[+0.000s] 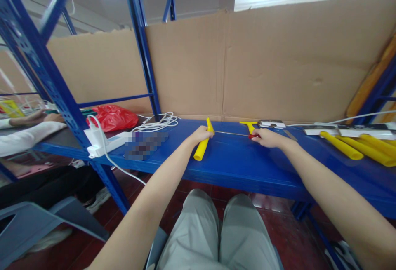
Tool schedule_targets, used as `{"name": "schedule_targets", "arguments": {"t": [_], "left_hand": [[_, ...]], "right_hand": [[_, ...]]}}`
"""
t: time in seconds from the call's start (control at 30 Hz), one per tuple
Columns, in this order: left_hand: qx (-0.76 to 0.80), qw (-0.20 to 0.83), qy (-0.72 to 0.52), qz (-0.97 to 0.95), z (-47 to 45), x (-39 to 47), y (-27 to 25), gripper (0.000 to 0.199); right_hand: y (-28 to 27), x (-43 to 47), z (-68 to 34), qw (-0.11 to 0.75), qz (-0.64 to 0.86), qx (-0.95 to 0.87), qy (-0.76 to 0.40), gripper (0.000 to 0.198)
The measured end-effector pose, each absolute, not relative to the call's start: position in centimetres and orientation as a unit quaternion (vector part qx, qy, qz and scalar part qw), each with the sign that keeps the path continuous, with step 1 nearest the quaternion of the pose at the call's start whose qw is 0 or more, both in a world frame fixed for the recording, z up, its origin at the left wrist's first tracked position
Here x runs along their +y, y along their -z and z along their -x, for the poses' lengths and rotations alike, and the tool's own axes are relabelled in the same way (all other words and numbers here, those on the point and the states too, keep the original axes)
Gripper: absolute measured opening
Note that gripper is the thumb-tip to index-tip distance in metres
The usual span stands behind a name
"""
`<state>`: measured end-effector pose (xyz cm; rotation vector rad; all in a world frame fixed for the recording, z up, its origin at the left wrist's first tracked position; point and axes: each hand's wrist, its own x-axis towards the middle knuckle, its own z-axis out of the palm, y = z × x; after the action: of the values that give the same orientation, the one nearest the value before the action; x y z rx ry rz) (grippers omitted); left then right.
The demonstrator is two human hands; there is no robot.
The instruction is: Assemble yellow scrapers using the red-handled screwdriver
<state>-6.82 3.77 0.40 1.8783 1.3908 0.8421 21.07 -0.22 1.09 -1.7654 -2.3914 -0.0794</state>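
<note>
My left hand [201, 134] is closed around a yellow plastic tube [201, 149], which stands tilted over the blue tabletop with its open end toward me. In my right hand [268, 137] is the red handle of a long, thin-shafted screwdriver [232, 133]. Its metal shaft runs level to the left and reaches the yellow tube beside my left fingers; whether the tip sits inside the tube cannot be made out. Just behind my right hand lies a yellow T-shaped piece [250, 126].
On the right lie several yellow tubes [343, 146] and black-and-white packs [321, 131]. To the left are a white power strip [116, 141], coiled white cable [157, 122] and a red bag [114, 117]. Cardboard [278, 64] walls the back. A co-worker's sleeve [34, 136] shows far left.
</note>
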Motion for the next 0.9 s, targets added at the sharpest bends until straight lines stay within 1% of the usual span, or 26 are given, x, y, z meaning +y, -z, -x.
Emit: {"name": "schedule_targets", "arguments": {"t": [0.17, 0.33, 0.5, 0.57, 0.73, 0.9], "left_hand": [[0.533, 0.329, -0.322, -0.710, 6.83, 3.64, -0.49, 0.014], [0.532, 0.317, -0.319, -0.718, 6.76, 3.72, -0.39, 0.014], [0.525, 0.292, -0.310, -0.737, 6.81, 3.80, -0.33, 0.012], [0.522, 0.287, -0.303, -0.744, 6.88, 3.87, -0.32, 0.010], [0.514, 0.283, -0.294, -0.755, 7.05, 4.20, -0.21, 0.005], [0.520, 0.282, -0.298, -0.749, 7.06, 4.35, -0.07, 0.006]], "right_hand": [[-1.33, -0.38, -20.99, 0.076, 0.585, -0.807, -0.001, 0.017], [-1.67, -0.62, -20.81, 0.072, 0.595, -0.801, -0.008, 0.016], [-1.78, -0.86, -20.73, 0.050, 0.596, -0.798, -0.067, 0.024], [-1.81, -0.91, -20.73, 0.045, 0.599, -0.796, -0.079, 0.024], [-1.92, -0.99, -20.73, 0.064, 0.595, -0.801, -0.019, 0.018], [-1.78, -0.81, -20.75, 0.095, 0.573, -0.812, 0.055, 0.008]]}}
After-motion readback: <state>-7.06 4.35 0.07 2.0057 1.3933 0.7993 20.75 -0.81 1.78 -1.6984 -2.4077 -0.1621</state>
